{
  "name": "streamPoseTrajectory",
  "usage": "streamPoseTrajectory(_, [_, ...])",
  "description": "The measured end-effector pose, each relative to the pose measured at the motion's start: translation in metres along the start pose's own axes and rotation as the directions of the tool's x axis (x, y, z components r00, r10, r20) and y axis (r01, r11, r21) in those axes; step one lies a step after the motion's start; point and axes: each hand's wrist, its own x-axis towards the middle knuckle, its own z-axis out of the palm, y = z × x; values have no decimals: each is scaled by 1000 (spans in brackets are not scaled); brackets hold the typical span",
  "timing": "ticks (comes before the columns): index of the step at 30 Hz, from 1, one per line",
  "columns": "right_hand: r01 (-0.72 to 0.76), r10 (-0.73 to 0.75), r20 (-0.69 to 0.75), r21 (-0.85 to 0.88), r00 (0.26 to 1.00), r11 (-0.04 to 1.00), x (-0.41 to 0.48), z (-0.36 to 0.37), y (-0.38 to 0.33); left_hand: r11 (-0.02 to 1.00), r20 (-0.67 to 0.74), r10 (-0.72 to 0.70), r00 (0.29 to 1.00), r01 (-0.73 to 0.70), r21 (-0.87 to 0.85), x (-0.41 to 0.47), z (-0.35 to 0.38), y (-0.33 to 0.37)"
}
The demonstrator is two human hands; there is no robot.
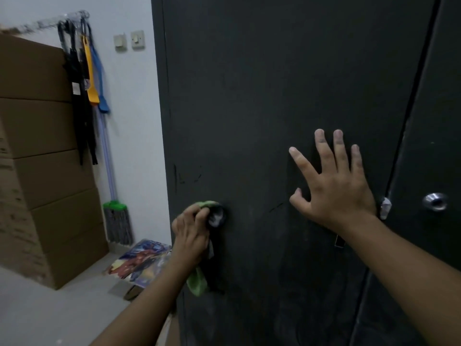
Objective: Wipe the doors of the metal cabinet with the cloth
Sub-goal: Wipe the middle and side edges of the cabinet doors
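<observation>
- We had the cloth (198, 282) bunched in our left hand (190, 233) at about eight o'clock in the view. The fingers were curled tight round it and pressed it to the left door (249, 96) near the outer edge, with a green tail hanging below the fist. Bunching it probably gave us a firm pad for rubbing.
- Our right hand (336, 196), at four o'clock, lay flat on the same door near the seam, fingers spread wide and holding nothing. We judged it steadied the door against the push of wiping.
- The right door (444, 121), with its round knob (435, 201), stood at three o'clock with neither hand on it.
- A mop (117, 221) leaned on the wall at nine o'clock.
</observation>
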Motion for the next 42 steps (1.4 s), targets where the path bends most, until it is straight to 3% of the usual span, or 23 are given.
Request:
streamPoseTrajectory(2, [4,-4,3,0,1000,1000,0,0,0,984,-105,-172,979,165,-69,32,-13,1])
streamPoseTrajectory(5, [4,-4,0,4,1000,1000,0,-1,0,916,-264,-394,880,352,-194,88,-33,2])
streamPoseTrajectory(9, [7,-7,10,-1,1000,1000,-1,-1,0,920,-356,-389,850,336,-204,123,-41,-5])
streamPoseTrajectory(13, [9,-9,12,-4,1000,1000,-1,0,1,937,-436,-344,832,273,-217,102,-20,-8])
streamPoseTrajectory(19, [15,-15,13,9,1000,1000,-2,1,-1,895,-290,-432,854,367,-252,9,17,-16])
streamPoseTrajectory(25, [11,-12,19,30,1000,999,-3,0,-1,706,-85,-683,725,627,-329,-46,27,-7])
streamPoseTrajectory(30, [7,-8,22,40,1000,999,-4,1,-2,668,-157,-708,688,581,-466,-19,14,12])
streamPoseTrajectory(33, [2,-3,17,50,1000,999,-5,0,-2,609,-208,-747,632,524,-595,4,11,35])
streamPoseTrajectory(36, [-4,2,22,55,1000,998,-5,0,-3,741,-246,-606,756,426,-519,10,19,69])
streamPoseTrajectory(39, [-5,3,22,55,1000,998,-5,1,-4,873,-213,-363,907,251,-419,0,31,96])
streamPoseTrajectory(42, [-4,2,30,47,1000,999,-5,0,-4,944,-119,-79,990,35,-329,-22,44,110])
